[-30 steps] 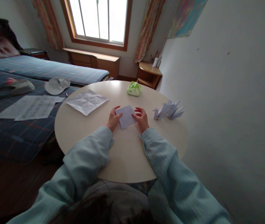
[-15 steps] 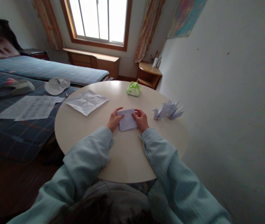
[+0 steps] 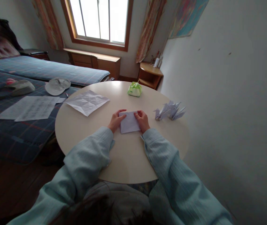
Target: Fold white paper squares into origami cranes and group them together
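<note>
Between my two hands is a folded piece of white paper (image 3: 129, 123), roughly square, with its top edge away from me. My left hand (image 3: 116, 121) grips its left side, thumb on the upper face and fingers behind. At the upper right corner, my right hand (image 3: 143, 121) pinches the paper between thumb and fingers. The fingertips behind the paper are partly hidden. To the left on the table lies a creased, unfolded sheet of white paper (image 3: 88, 102). Several folded paper cranes (image 3: 169, 111) stand close together on the right.
The round white table (image 3: 128, 162) stands beside a wall on the right. A green tissue pack (image 3: 135, 89) sits near its far edge. On the bed (image 3: 37, 131) at left lie printed sheets (image 3: 33, 108), a white cap (image 3: 57, 86) and a bag-like item (image 3: 23, 87).
The folded paper has shifted slightly towards me and to the right. Both hands keep hold of it, with small changes in finger position.
</note>
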Tool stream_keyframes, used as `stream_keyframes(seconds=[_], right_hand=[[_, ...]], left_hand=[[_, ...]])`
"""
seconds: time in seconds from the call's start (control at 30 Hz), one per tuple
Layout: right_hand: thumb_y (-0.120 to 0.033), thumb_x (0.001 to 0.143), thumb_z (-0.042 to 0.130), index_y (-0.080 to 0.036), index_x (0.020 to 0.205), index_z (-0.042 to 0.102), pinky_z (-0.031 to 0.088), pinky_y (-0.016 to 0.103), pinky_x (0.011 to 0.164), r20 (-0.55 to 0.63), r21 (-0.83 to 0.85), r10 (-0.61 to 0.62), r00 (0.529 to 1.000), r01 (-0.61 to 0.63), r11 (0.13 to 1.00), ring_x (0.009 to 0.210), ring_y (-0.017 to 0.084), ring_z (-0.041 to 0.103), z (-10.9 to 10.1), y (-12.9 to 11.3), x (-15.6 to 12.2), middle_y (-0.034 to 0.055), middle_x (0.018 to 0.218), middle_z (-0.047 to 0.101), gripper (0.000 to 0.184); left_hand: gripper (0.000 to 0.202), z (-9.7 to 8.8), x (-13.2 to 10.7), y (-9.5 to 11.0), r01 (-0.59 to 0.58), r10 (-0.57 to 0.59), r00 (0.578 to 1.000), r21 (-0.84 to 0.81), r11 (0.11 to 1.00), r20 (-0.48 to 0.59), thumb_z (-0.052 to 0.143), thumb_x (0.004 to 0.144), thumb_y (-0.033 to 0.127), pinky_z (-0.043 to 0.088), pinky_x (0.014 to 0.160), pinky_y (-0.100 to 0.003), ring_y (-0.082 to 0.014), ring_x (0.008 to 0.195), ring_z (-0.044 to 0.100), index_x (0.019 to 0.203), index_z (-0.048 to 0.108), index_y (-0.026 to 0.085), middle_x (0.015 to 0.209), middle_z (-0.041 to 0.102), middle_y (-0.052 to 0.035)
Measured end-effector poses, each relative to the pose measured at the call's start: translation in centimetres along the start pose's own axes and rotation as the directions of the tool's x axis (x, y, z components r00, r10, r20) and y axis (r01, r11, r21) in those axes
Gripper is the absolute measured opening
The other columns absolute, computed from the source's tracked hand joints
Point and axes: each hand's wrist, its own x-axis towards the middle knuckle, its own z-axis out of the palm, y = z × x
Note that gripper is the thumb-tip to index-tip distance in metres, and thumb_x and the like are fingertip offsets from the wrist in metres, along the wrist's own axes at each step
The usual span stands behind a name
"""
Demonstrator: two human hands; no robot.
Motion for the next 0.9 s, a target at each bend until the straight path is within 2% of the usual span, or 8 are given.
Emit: stream_keyframes(seconds=[0.3, 0.53, 0.67, 0.8, 0.9], right_hand=[[-0.039, 0.069, 0.045, -0.016, 0.069, 0.053, 0.035, 0.023, 0.058, -0.037, -0.042, -0.04, 0.999, 0.039, 0.998, 0.062, 0.012, 0.046, -0.15, -0.32, 0.07, -0.0008, 0.064, 0.054, 0.024], [-0.039, 0.067, 0.046, -0.016, 0.067, 0.053, 0.036, 0.023, 0.058, -0.027, -0.061, -0.047, 0.998, 0.046, 0.997, 0.062, 0.012, 0.046, -0.24, -0.38, -0.01, -0.0009, 0.062, 0.054, 0.024], [-0.045, 0.065, 0.049, -0.015, 0.071, 0.055, 0.037, 0.023, 0.057, 0.021, -0.014, -0.024, 0.999, 0.024, 1.0, 0.062, 0.012, 0.047, 0.0, -0.21, -0.1, 0.0002, 0.065, 0.057, 0.031], [-0.047, 0.064, 0.05, -0.015, 0.067, 0.056, 0.037, 0.023, 0.056, 0.055, -0.051, -0.028, 0.998, 0.03, 0.998, 0.061, 0.013, 0.048, 0.12, 0.08, 0.01, 0.0006, 0.063, 0.058, 0.032], [-0.046, 0.063, 0.051, -0.016, 0.067, 0.055, 0.037, 0.024, 0.056, 0.048, -0.088, -0.03, 0.998, 0.035, 0.996, 0.06, 0.013, 0.049, 0.08, 0.22, 0.1, 0.0011, 0.063, 0.058, 0.03]], left_hand=[[0.032, 0.12, 0.15, -0.11, 0.021, -0.023, 0.999, -0.032, 0.999, -0.046, 0.061, 0.062, 0.036, 0.04, 0.049, -0.02, -0.009, 0.053, 0.052, 0.083, 0.064, 0.011, 0.063, 0.061, -0.0016], [0.033, 0.05, -0.04, -0.12, -0.025, 0.03, 0.999, 0.094, 0.995, -0.044, 0.067, 0.056, 0.032, 0.04, 0.052, -0.021, -0.0106, 0.055, 0.054, 0.082, 0.065, 0.012, 0.063, 0.062, -0.002], [0.029, -0.29, 0.3, -0.22, -0.097, 0.118, 0.984, 0.16, 0.982, -0.132, 0.063, 0.059, 0.031, 0.039, 0.051, -0.02, -0.0107, 0.056, 0.053, 0.081, 0.065, 0.013, 0.063, 0.062, -0.0018], [0.027, -0.62, 0.67, -0.3, -0.134, 0.181, 0.957, 0.208, 0.969, -0.227, 0.061, 0.062, 0.03, 0.039, 0.05, -0.019, -0.0104, 0.056, 0.052, 0.082, 0.065, 0.013, 0.062, 0.06, -0.0012], [0.026, -0.68, 0.78, -0.42, -0.139, 0.192, 0.954, 0.227, 0.964, -0.231, 0.06, 0.063, 0.03, 0.039, 0.051, -0.02, -0.0108, 0.057, 0.052, 0.082, 0.065, 0.014, 0.064, 0.061, -0.0017]])
